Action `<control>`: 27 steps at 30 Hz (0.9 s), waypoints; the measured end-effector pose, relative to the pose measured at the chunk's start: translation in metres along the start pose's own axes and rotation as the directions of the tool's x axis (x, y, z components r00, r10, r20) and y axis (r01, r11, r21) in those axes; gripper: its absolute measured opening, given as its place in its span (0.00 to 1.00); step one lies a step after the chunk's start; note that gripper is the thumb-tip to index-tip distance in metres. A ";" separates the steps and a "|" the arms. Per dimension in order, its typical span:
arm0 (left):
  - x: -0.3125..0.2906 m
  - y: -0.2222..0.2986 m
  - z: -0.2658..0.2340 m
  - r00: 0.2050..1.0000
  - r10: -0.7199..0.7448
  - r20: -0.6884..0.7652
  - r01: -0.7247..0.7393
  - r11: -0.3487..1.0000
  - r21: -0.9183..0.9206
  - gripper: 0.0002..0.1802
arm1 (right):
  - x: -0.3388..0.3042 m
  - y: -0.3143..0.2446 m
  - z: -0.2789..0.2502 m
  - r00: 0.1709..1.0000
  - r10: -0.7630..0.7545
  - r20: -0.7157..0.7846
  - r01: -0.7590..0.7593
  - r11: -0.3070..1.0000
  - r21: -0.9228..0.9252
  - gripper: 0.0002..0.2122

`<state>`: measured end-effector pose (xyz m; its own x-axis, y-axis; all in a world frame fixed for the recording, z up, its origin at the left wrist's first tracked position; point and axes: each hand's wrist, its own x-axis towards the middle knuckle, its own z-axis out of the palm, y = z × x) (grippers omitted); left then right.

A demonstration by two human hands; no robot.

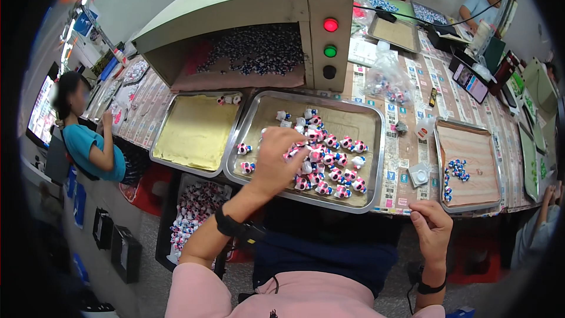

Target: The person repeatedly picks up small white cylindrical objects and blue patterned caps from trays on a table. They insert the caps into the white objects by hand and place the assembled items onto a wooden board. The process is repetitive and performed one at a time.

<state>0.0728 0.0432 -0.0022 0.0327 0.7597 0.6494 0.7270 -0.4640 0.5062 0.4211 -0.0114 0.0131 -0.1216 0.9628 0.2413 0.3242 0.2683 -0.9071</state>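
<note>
My left hand [275, 162] is over the left part of a metal tray [377, 141], its thumb and forefinger apart at a heap of small toy figurines [318, 152]. The figurines are white, pink and blue with dark patches. Some show in the gap between thumb and forefinger; whether the fingers grip one is hidden. My right hand [432, 227] is at the table's front edge, between this tray and a smaller tray [498, 182] on the right. Its fingers are curled in and pressed to the thumb; what they hold, if anything, I cannot make out.
A yellow-lined tray [197, 132] lies left, a box machine [327, 29] with red and green lights behind. Below stands a bin of figurines [197, 215]. On the table are a plastic bag [388, 76] and a phone [471, 84]. Co-workers [97, 135] sit around.
</note>
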 end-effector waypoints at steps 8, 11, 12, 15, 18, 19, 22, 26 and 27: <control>0.022 -0.191 -0.079 0.946 -0.287 -0.152 0.312 0.675 0.668 0.30 | -0.002 0.004 -0.024 0.997 -0.015 -0.078 0.009 0.997 -0.070 0.05; 0.018 -0.239 -0.094 0.962 -0.242 0.125 0.182 0.912 0.366 0.27 | 0.002 0.010 -0.036 0.993 -0.017 -0.121 0.005 0.995 -0.104 0.05; 0.017 -0.245 -0.093 0.960 -0.191 0.205 0.071 0.873 0.483 0.23 | 0.004 0.013 -0.041 0.988 -0.043 -0.149 0.021 0.989 -0.148 0.05; 0.009 -0.252 -0.086 0.960 -0.160 0.231 0.028 0.871 0.490 0.20 | 0.010 0.021 -0.066 0.967 -0.028 -0.252 -0.044 0.961 -0.274 0.05; 0.011 -0.242 -0.082 0.951 -0.241 0.195 0.151 0.908 0.390 0.22 | 0.023 0.044 -0.094 0.931 -0.077 -0.358 -0.082 0.909 -0.409 0.06; 0.014 -0.235 -0.083 0.951 -0.237 0.199 0.148 0.914 0.378 0.22 | 0.027 0.053 -0.101 0.921 -0.076 -0.383 -0.104 0.898 -0.429 0.06; 0.013 -0.235 -0.082 0.949 -0.260 0.177 0.181 0.913 0.367 0.24 | 0.041 0.080 -0.119 0.930 -0.047 -0.365 -0.141 0.870 -0.472 0.08; 0.021 -0.222 -0.077 0.948 -0.184 0.260 0.070 0.917 0.394 0.23 | 0.062 0.110 -0.128 0.970 -0.187 -0.158 0.036 0.746 -0.665 0.09; 0.023 -0.218 -0.078 0.945 -0.188 0.266 0.074 0.920 0.386 0.22 | 0.069 0.113 -0.124 0.974 -0.190 -0.122 0.061 0.741 -0.669 0.09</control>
<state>-0.1387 0.1260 -0.0536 0.0773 0.9267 0.3677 0.9357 -0.1948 0.2943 0.5660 0.0892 -0.0297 -0.0659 0.8909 0.4493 0.8603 0.2789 -0.4268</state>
